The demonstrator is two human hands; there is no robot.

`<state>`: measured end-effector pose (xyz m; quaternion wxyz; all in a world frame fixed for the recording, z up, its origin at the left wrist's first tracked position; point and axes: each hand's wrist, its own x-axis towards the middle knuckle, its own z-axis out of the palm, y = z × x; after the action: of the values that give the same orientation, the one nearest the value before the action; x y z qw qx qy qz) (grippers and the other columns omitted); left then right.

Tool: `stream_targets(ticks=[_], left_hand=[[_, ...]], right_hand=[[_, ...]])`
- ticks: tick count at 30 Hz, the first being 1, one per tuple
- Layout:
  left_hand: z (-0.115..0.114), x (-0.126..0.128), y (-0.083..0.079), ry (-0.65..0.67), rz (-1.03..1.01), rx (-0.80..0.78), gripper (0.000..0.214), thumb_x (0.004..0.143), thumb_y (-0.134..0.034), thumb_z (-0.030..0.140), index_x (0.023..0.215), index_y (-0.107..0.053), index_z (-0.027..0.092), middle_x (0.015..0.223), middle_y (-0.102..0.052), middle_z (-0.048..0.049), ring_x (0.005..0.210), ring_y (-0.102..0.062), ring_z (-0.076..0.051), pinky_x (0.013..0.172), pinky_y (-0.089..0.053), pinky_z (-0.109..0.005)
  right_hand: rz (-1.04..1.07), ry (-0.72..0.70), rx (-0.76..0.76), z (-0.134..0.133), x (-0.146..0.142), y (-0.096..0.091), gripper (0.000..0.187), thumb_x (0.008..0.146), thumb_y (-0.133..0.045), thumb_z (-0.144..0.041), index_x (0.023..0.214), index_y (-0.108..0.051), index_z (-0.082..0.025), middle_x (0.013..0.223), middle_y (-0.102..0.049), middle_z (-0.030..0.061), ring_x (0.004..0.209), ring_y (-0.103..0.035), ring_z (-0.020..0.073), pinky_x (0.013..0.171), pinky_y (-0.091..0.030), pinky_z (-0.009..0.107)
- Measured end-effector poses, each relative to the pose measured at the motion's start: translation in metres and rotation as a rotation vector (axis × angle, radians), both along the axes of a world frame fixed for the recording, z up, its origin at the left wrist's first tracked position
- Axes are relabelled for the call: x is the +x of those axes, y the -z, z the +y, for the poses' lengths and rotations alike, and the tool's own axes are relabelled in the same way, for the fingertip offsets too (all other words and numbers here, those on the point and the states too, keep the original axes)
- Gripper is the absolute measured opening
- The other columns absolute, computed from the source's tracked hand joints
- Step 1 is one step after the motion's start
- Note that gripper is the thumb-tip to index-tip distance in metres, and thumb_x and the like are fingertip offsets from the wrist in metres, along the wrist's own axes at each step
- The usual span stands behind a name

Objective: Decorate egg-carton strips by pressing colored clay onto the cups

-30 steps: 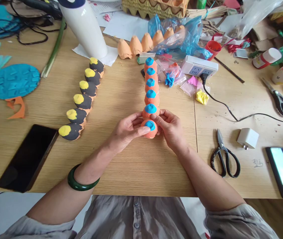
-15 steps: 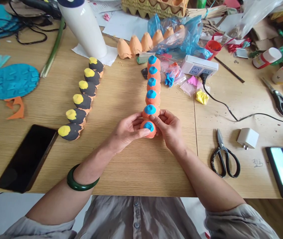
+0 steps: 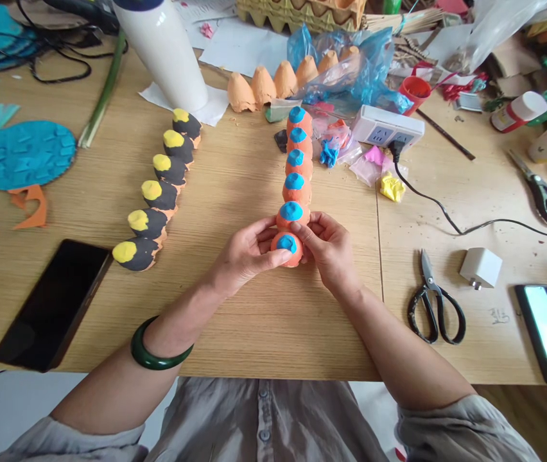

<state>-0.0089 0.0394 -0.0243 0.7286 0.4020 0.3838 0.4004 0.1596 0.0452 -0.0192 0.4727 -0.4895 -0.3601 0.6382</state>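
Note:
A strip of orange egg-carton cones with blue clay caps [image 3: 295, 168] lies lengthwise in the middle of the wooden table [image 3: 264, 321]. My left hand [image 3: 244, 253] and my right hand [image 3: 329, 247] both grip its nearest cone, thumbs pressed at the blue cap. A second strip of cones [image 3: 160, 196], covered in black clay with yellow tips, lies to the left, untouched.
A black phone [image 3: 52, 305] lies front left, black scissors [image 3: 434, 305], a white charger [image 3: 480, 266] and another phone [image 3: 546, 330] on the right. A white bottle [image 3: 162, 51], plain orange cones [image 3: 264, 86], a power strip [image 3: 386, 128], clay bags and blue paper cut-outs [image 3: 26, 154] crowd the back.
The far end of the blue-capped strip has swung slightly to the right. Both hands stay on the nearest cone, thumbs shifting a little on the cap.

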Motion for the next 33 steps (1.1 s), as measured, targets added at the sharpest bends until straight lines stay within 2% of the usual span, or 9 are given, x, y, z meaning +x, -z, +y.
stream_targets(ticks=[5, 10, 16, 20, 24, 28, 33], left_hand=[[0.0011, -0.0039, -0.0046, 0.111, -0.099, -0.012, 0.057, 0.086, -0.081, 0.037, 0.136, -0.066, 0.016, 0.135, -0.072, -0.0130, 0.120, -0.072, -0.029, 0.098, -0.062, -0.039], [0.0001, -0.0022, -0.0015, 0.050, -0.064, 0.018, 0.059, 0.083, -0.086, 0.033, 0.136, -0.066, 0.015, 0.133, -0.074, -0.0129, 0.125, -0.069, -0.028, 0.101, -0.060, -0.035], [-0.0008, 0.0001, 0.0025, 0.008, -0.012, 0.027, 0.063, 0.080, -0.089, 0.034, 0.134, -0.067, 0.013, 0.123, -0.077, -0.0129, 0.113, -0.073, -0.026, 0.093, -0.062, -0.035], [-0.0011, 0.0018, 0.0030, 0.001, 0.013, 0.024, 0.063, 0.078, -0.090, 0.037, 0.132, -0.066, 0.013, 0.124, -0.077, -0.0137, 0.117, -0.072, -0.029, 0.091, -0.062, -0.034], [-0.0016, 0.0017, 0.0010, 0.012, -0.002, 0.025, 0.063, 0.080, -0.088, 0.037, 0.133, -0.066, 0.013, 0.127, -0.075, -0.0138, 0.120, -0.071, -0.029, 0.094, -0.062, -0.035], [-0.0017, -0.0011, -0.0022, 0.089, -0.074, 0.012, 0.058, 0.089, -0.080, 0.040, 0.140, -0.064, 0.016, 0.132, -0.073, -0.0128, 0.121, -0.071, -0.029, 0.098, -0.062, -0.038], [-0.0015, -0.0026, -0.0008, 0.081, -0.013, 0.064, 0.066, 0.084, -0.086, 0.032, 0.144, -0.062, 0.017, 0.134, -0.072, -0.0130, 0.124, -0.070, -0.029, 0.102, -0.061, -0.038]], right_hand=[[-0.018, -0.001, -0.006, 0.0000, 0.0014, -0.0007, 0.049, 0.072, -0.092, -0.057, 0.086, -0.061, -0.022, 0.071, -0.067, -0.0036, 0.051, -0.056, 0.0088, 0.043, -0.048, 0.023], [-0.005, -0.009, -0.011, -0.0005, 0.0006, -0.0002, 0.053, 0.069, -0.093, -0.060, 0.086, -0.061, -0.021, 0.071, -0.069, -0.0032, 0.049, -0.057, 0.0089, 0.042, -0.049, 0.023], [0.012, 0.001, -0.005, -0.0016, -0.0007, -0.0002, 0.050, 0.069, -0.094, -0.055, 0.085, -0.063, -0.020, 0.072, -0.071, -0.0025, 0.051, -0.061, 0.0095, 0.043, -0.051, 0.023], [-0.016, 0.006, 0.011, -0.0024, -0.0022, 0.0044, 0.050, 0.070, -0.093, -0.056, 0.087, -0.064, -0.020, 0.074, -0.071, -0.0018, 0.052, -0.062, 0.0101, 0.042, -0.051, 0.023], [-0.026, -0.004, -0.002, -0.0023, -0.0017, 0.0041, 0.050, 0.070, -0.093, -0.057, 0.088, -0.063, -0.021, 0.072, -0.071, -0.0021, 0.051, -0.060, 0.0101, 0.042, -0.051, 0.023], [-0.017, 0.003, -0.014, -0.0013, 0.0003, -0.0001, 0.050, 0.070, -0.093, -0.057, 0.087, -0.062, -0.022, 0.071, -0.070, -0.0031, 0.048, -0.056, 0.0092, 0.041, -0.049, 0.024], [-0.015, 0.006, -0.022, -0.0007, 0.0007, -0.0025, 0.054, 0.066, -0.094, -0.061, 0.086, -0.062, -0.022, 0.071, -0.069, -0.0034, 0.050, -0.057, 0.0100, 0.043, -0.051, 0.025]])
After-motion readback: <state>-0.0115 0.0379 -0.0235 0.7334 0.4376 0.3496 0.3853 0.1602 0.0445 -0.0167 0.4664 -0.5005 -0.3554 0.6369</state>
